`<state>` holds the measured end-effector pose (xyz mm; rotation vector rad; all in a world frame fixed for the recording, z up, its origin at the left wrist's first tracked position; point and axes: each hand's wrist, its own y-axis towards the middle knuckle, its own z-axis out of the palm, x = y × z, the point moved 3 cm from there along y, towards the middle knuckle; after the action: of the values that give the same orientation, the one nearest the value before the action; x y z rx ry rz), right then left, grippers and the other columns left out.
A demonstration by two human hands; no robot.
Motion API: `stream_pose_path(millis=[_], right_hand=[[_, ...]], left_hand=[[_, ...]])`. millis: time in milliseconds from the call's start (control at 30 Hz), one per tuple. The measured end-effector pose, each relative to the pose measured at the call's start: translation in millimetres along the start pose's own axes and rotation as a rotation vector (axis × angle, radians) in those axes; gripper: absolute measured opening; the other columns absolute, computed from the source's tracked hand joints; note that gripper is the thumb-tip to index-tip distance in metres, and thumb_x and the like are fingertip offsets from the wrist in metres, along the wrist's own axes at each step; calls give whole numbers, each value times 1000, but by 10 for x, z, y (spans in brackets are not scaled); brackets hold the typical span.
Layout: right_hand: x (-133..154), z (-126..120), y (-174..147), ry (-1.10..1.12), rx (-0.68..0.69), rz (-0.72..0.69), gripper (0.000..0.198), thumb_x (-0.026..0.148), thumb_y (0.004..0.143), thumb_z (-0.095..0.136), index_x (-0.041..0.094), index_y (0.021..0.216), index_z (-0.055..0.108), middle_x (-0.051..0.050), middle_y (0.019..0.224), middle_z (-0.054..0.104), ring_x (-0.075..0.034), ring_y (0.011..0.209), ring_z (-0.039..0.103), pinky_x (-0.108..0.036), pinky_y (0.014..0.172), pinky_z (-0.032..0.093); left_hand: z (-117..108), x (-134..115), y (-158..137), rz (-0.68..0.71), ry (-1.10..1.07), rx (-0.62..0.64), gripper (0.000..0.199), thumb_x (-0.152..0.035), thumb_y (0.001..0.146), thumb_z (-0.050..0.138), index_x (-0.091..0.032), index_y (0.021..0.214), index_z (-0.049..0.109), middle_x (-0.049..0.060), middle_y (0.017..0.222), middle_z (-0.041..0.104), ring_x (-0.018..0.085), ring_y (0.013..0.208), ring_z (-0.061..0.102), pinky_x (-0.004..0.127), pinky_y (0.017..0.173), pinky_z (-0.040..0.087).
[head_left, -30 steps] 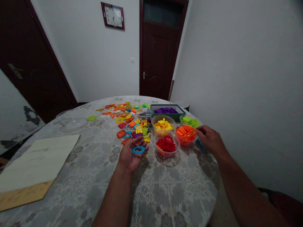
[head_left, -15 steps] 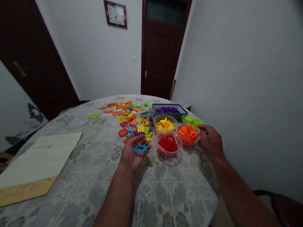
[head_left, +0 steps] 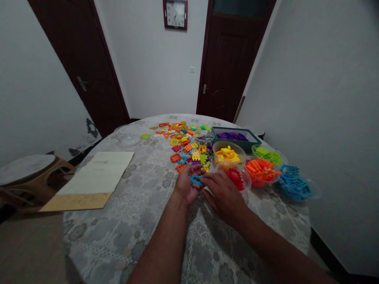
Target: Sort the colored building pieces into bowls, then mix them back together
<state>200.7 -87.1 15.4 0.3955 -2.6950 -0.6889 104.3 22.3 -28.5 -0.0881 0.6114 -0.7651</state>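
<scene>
Palm up over the near side of the table, my left hand (head_left: 186, 188) holds a blue plastic building piece (head_left: 195, 180), notched along its edge, on its half-curled fingers. My right hand (head_left: 225, 193) has come in from the right, its fingers bent and its fingertips on that blue piece. Part of the piece is hidden by the right fingers. Just behind the hands lies a pile of mixed coloured building pieces (head_left: 195, 156). Beside my right hand is a clear bowl of red gear-shaped pieces (head_left: 235, 177), partly covered by the hand.
Bowls hold yellow pieces (head_left: 227, 154), orange pieces (head_left: 260, 169), green pieces (head_left: 268, 155) and blue pieces (head_left: 294, 183). A dark green box (head_left: 251, 146) with purple pieces and a bowl of grey pieces (head_left: 205, 136) stand behind. Cardboard (head_left: 94, 173) lies left; a round stool (head_left: 29, 169) stands beyond it.
My right hand has moved left, from beside the orange bowl to the blue piece in my left hand. The view has turned, bringing the bowl of blue pieces into sight.
</scene>
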Motion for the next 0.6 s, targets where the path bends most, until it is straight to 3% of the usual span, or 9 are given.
stream_pose_path(millis=[67, 167, 367, 500, 600], right_hand=[[-7, 57, 72, -64, 44, 11, 21, 21, 102, 63, 22, 120, 74, -13, 120, 74, -31, 108, 64, -50, 97, 54], [-52, 59, 127, -60, 75, 26, 18, 20, 103, 60, 20, 114, 74, -13, 115, 73, -30, 105, 65, -47, 95, 53], [-223, -244, 101, 228, 3, 204, 15, 23, 103, 61, 20, 113, 71, -7, 103, 75, -21, 94, 69, -35, 85, 53], [-427, -451, 110, 354, 199, 283, 16, 28, 101, 62, 23, 111, 74, -1, 90, 76, -18, 78, 68, -29, 70, 50], [-616, -571, 158, 361, 251, 263, 17, 29, 98, 63, 24, 105, 77, -2, 95, 78, -20, 84, 71, -32, 77, 54]], left_hand=[[-1, 4, 2, -11, 11, 10, 37, -40, 108, 46, -11, 98, 67, 10, 78, 69, 15, 56, 64, 20, 44, 45], [19, 7, -18, -17, 20, 2, 37, -40, 108, 45, -11, 100, 67, 10, 80, 69, 15, 58, 65, 22, 47, 50], [69, -13, -64, 23, 69, -30, 31, -39, 106, 49, -13, 105, 67, 9, 80, 69, 18, 60, 68, 29, 53, 58], [71, -36, -82, 75, 69, -98, 29, -34, 106, 49, -12, 101, 67, 9, 81, 70, 19, 62, 70, 31, 57, 61], [75, -76, -106, 115, 67, -151, 26, -33, 104, 53, -12, 98, 69, 8, 80, 70, 17, 60, 69, 30, 56, 61]])
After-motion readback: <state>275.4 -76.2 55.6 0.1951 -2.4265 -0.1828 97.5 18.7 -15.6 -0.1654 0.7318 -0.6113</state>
